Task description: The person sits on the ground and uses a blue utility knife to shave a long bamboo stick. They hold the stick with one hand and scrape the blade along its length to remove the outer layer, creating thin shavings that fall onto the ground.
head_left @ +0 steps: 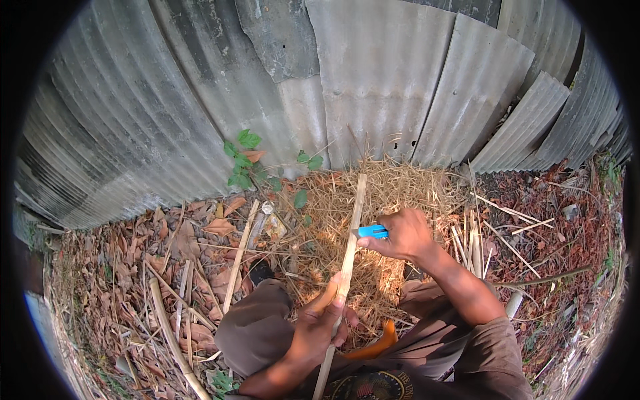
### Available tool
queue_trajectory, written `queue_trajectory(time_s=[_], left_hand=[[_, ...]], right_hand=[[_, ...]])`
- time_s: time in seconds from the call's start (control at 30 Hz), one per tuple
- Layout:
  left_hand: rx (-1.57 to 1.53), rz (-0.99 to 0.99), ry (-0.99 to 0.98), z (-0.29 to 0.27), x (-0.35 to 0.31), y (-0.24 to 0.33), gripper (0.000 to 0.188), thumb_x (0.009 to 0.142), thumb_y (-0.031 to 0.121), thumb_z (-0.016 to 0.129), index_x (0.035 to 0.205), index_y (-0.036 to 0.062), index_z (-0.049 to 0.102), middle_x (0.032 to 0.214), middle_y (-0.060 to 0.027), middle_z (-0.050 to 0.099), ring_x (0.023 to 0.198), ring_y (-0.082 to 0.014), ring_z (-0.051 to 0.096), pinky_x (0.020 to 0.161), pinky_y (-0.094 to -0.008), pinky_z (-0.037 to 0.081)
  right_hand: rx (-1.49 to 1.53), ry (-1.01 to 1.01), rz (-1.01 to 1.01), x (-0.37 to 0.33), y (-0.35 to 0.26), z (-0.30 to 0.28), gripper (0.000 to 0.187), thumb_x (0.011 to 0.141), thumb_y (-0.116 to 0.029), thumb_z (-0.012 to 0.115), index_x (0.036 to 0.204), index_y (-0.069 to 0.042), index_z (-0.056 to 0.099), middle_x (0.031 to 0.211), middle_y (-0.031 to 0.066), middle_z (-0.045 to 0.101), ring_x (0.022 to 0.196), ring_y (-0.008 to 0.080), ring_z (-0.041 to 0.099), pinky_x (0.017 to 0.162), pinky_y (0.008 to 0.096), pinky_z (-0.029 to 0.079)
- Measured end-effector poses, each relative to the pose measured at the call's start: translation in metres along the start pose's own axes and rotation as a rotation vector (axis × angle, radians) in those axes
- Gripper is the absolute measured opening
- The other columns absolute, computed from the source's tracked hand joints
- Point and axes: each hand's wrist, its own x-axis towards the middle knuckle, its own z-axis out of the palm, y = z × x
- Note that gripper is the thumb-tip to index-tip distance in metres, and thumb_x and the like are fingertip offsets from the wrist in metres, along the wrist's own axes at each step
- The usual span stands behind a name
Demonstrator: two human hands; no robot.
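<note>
A long pale bamboo strip (351,243) runs from my lap up and away, tilted slightly to the right. My left hand (325,313) is wrapped round its lower part, the thumb lying along it. In my right hand (404,235) is a blue utility knife (373,231), its front end against the strip's upper half. The blade itself is too small to make out. Under the strip's far end lies a heap of thin curled shavings (407,187).
A grey corrugated metal fence (380,73) stands across the far side. Bamboo pieces (241,257) lie on dry leaves at the left, with more split strips (475,243) at the right. A small green plant (243,160) grows by the fence. My bent knees are on either side.
</note>
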Motion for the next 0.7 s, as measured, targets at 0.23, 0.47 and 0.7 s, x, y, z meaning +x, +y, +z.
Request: queue_trajectory(time_s=[0.23,0.47,0.7], left_hand=[[0.052,0.020,0.009,-0.003,0.000,-0.001,0.047,0.099,0.021,0.046,0.144,0.0128,0.033,0.073,-0.0114,0.059,0.041,-0.0083,0.043,0.039,-0.0202,0.033],[0.051,-0.025,-0.014,-0.002,-0.001,0.000,0.050,0.099,0.020,0.047,0.146,0.0147,0.030,0.074,-0.0113,0.059,0.042,-0.0086,0.042,0.040,-0.0218,0.035],[0.055,-0.060,-0.035,-0.006,-0.005,-0.013,0.050,0.099,0.023,0.048,0.145,0.0184,0.031,0.075,-0.0113,0.060,0.042,-0.0081,0.042,0.041,-0.0214,0.035]], right_hand=[[0.018,0.012,-0.146,-0.003,0.000,0.013,0.071,0.069,-0.079,0.054,0.056,-0.009,0.061,0.046,0.0088,0.053,0.047,0.0295,0.059,0.047,0.0415,0.046],[0.045,0.140,-0.004,0.002,0.010,0.015,0.069,0.073,-0.072,0.057,0.054,-0.006,0.061,0.041,0.0114,0.049,0.042,0.0311,0.057,0.045,0.0405,0.047],[-0.064,0.127,0.072,0.018,0.042,0.008,0.073,0.073,-0.076,0.053,0.054,-0.006,0.062,0.044,0.0128,0.053,0.043,0.0321,0.057,0.046,0.0439,0.047]])
